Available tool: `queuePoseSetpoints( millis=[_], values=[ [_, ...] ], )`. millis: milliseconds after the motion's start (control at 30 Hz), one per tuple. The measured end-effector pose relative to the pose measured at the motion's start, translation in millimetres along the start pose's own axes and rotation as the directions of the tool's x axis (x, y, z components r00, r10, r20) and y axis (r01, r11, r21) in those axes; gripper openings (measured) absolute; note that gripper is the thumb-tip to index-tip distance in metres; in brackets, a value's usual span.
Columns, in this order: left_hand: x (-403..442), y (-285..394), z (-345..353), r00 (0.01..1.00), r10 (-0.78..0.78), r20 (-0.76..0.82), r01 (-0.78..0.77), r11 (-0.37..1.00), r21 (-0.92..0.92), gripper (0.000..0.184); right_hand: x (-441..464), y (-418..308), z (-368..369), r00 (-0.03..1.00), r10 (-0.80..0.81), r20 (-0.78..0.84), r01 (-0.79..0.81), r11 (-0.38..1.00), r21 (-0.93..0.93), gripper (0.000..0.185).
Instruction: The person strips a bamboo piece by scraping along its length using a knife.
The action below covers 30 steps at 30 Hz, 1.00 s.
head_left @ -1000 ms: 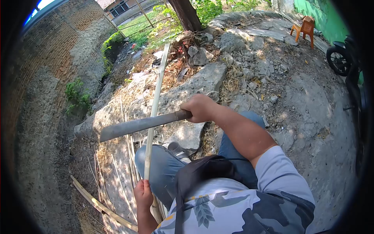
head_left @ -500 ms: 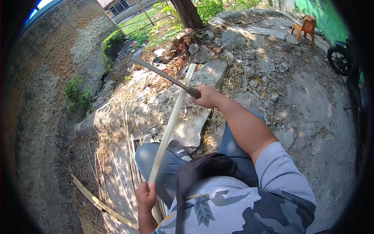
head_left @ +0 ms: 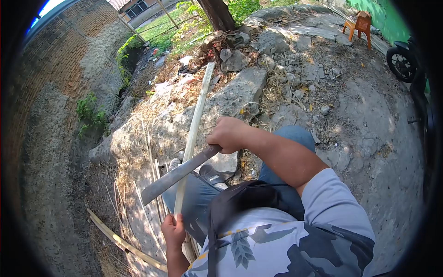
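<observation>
A long pale strip, likely split bamboo [head_left: 197, 111], slants up and away from my lap. Its lower end is in my left hand [head_left: 172, 229], which is closed around it. My right hand [head_left: 227, 134] is wrapped round the handle of a machete [head_left: 173, 177]. The machete's wide grey blade crosses over the strip and points down to the left, above my left knee. Whether the edge touches the strip, I cannot tell.
Thin strips [head_left: 150, 157] and a curved bamboo piece [head_left: 121, 242] lie on the ground at left. A broken concrete slab [head_left: 230, 99] and rubble are ahead. A brick wall [head_left: 60, 69] stands left, an orange plastic chair [head_left: 359, 28] and a motorcycle wheel [head_left: 400, 63] right.
My right hand has come down and toward me with the machete. The blade, which pointed up and away, now points down to the left. The strip has tilted slightly left.
</observation>
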State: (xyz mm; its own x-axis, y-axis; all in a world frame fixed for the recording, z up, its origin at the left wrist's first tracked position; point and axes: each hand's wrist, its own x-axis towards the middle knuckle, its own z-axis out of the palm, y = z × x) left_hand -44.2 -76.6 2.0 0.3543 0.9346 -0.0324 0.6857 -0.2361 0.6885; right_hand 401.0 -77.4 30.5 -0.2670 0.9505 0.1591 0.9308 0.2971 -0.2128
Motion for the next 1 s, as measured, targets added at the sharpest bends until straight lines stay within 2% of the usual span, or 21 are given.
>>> queuePoseSetpoints(
  millis=[33, 133, 200, 233, 333, 433, 533, 567, 667, 767, 867, 967, 1000],
  values=[
    [-2.2, -1.0, -3.4, 1.0, 0.004, 0.001, -0.004, 1.0, 0.004, 0.028, -0.3, 7.1, 2.2, 1.0, 0.013, -0.025, -0.014, 1.0, -0.017, 0.013],
    [-10.6, -9.6, -13.4, 0.999, 0.025, -0.036, -0.026, 0.999, -0.038, 0.031, -13.2, 43.4, -4.3, 0.958, 0.254, -0.137, -0.25, 0.967, 0.045, 0.015],
    [-14.3, -15.9, -18.7, 0.992, 0.054, -0.115, -0.068, 0.99, -0.126, 0.036, -22.8, 73.4, -4.4, 0.876, 0.425, -0.23, -0.353, 0.887, 0.296, 0.017],
    [-14.3, -16.7, -21.9, 0.995, 0.072, -0.073, -0.085, 0.979, -0.185, 0.035, -26.6, 83.3, -1.9, 0.82, 0.51, -0.259, -0.381, 0.824, 0.419, 0.019],
    [-9.8, -4.8, -25.0, 0.997, 0.047, -0.059, -0.052, 0.995, -0.083, 0.035, -31.1, 78.5, -4.8, 0.814, 0.535, -0.226, -0.409, 0.804, 0.432, 0.022],
    [-7.1, -5.2, -16.6, 0.989, 0.077, -0.125, -0.09, 0.991, -0.096, 0.035, -26.6, 59.4, -5.5, 0.818, 0.502, -0.281, -0.372, 0.834, 0.407, 0.022],
    [-2.6, -17.4, -8.9, 0.99, 0.078, -0.117, -0.093, 0.988, -0.123, 0.036, -19.3, 40.1, -8.8, 0.89, 0.435, -0.136, -0.379, 0.872, 0.31, 0.023],
    [-1.6, -13.0, -8.1, 0.991, 0.066, -0.12, -0.08, 0.99, -0.119, 0.036, -16.8, 33.8, -5.8, 0.92, 0.365, -0.146, -0.322, 0.913, 0.25, 0.022],
    [1.5, 4.3, -2.0, 0.991, 0.028, -0.128, -0.04, 0.995, -0.092, 0.035, -5.9, 12.9, -0.6, 0.987, 0.156, -0.045, -0.152, 0.985, 0.076, 0.021],
    [3.2, 10.4, -0.1, 0.995, 0.013, -0.094, -0.017, 0.999, -0.044, 0.033, 4.2, -9.6, 8.5, 0.999, -0.007, 0.049, 0.009, 0.999, -0.031, 0.016],
    [4.2, 0.7, 1.3, 0.998, 0.031, -0.054, -0.032, 0.999, -0.028, 0.032, 4.2, -7.5, 12.3, 0.998, -0.058, 0.025, 0.059, 0.998, -0.032, 0.015],
    [2.2, -3.7, -0.4, 0.998, 0.031, -0.058, -0.035, 0.997, -0.063, 0.032, -2.5, 12.7, 1.9, 0.997, 0.083, -0.008, -0.083, 0.997, 0.001, 0.018],
    [1.0, -7.2, -3.7, 0.998, 0.01, -0.058, -0.015, 0.995, -0.097, 0.032, -5.3, 22.1, -1.1, 0.983, 0.177, -0.056, -0.175, 0.984, 0.034, 0.019]
  ],
)
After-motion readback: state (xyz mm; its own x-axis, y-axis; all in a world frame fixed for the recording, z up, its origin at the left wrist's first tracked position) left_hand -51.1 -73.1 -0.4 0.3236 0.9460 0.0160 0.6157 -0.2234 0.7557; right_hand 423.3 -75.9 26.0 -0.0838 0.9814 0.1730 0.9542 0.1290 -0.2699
